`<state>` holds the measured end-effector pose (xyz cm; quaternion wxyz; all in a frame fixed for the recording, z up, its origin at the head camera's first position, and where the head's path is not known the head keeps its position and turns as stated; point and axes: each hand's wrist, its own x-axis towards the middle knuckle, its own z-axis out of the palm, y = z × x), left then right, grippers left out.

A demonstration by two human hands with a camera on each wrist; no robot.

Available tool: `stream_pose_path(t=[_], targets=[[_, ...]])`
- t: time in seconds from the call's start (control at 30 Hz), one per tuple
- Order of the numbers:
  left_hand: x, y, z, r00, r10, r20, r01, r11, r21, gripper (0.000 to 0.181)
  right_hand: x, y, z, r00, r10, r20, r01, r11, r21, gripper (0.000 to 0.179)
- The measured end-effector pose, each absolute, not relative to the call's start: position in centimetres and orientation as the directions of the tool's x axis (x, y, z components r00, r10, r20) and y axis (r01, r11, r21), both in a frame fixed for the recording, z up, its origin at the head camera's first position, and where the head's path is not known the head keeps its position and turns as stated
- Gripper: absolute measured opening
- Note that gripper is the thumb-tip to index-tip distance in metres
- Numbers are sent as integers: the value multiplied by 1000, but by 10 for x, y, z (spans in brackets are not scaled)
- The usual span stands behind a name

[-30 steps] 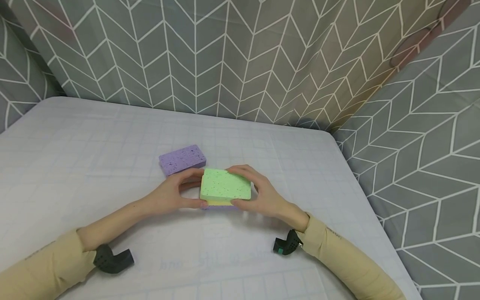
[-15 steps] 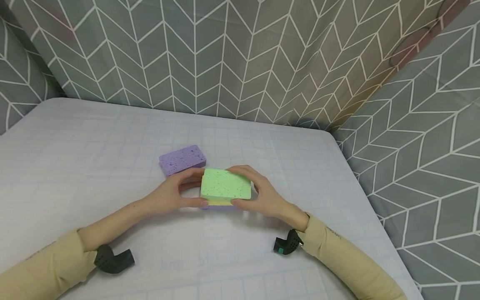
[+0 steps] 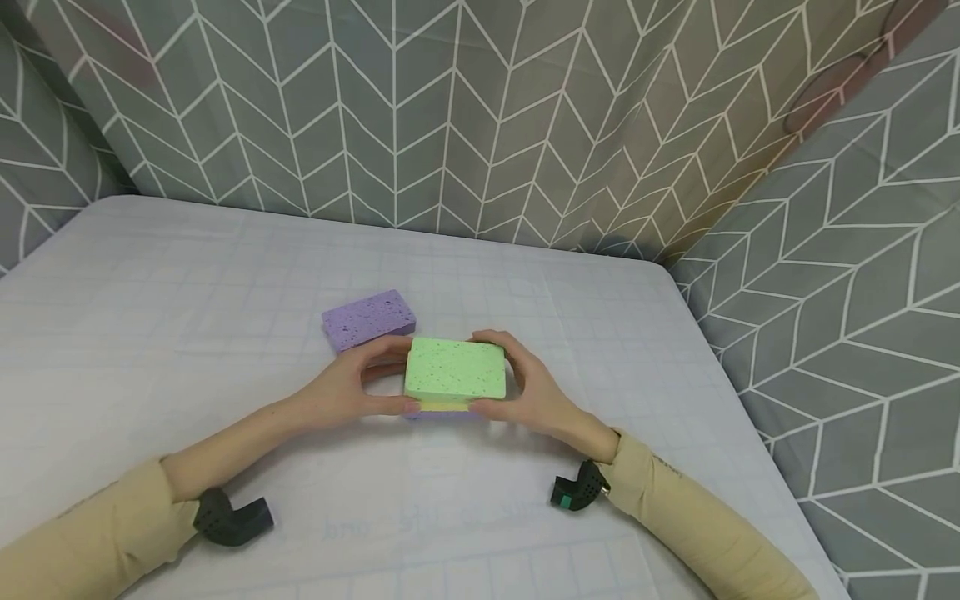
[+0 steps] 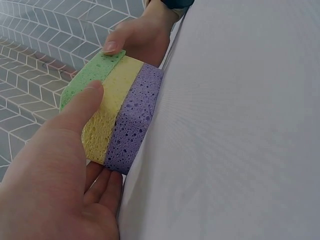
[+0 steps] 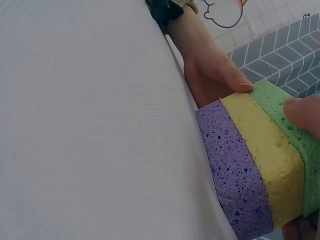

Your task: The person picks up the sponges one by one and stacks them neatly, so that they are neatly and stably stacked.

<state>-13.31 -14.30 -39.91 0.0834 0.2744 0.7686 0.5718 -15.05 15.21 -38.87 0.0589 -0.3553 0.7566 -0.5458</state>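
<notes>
- Covering the left forearm is 1 tan sleeve, with 1 black wrist device at its cuff.
- Next comes 1 left hand, its grip as wide as the sponges are deep: thumb on the near side of the stack, fingers at the far side, and a gap between palm and sponge.
- Just behind that hand lies 1 loose purple sponge, set at a slant on the white cloth; whether the fingers touch it, I cannot tell.
- Between the hands sits the stack, 3 sponges high: 1 green sponge on top, 1 yellow sponge in the middle, 1 lower purple sponge against the cloth. That makes 4 sponges in all, 2 of them purple.
- On the right end is 1 right hand, holding the stack with a similarly wide span: thumb at the near edge, fingers at the far edge, palm standing off from the end.
- Below its wrist is 1 second device, black with a green patch, beside 1 other sleeve, also tan.
- Farthest right hangs a grey curtain with white chevron lines.
</notes>
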Motion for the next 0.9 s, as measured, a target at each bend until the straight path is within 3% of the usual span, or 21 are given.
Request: stream_pose_path(t=[0.27, 0.9], targets=[[-133, -142, -399, -835, 514, 194, 331, 188, 925, 75, -151, 159, -391, -781, -586, 218, -367, 148, -918, 79], [-133, -142, -396, -839, 512, 184, 325, 201, 924, 78, -156, 162, -393, -736, -640, 221, -393, 139, -909, 77]])
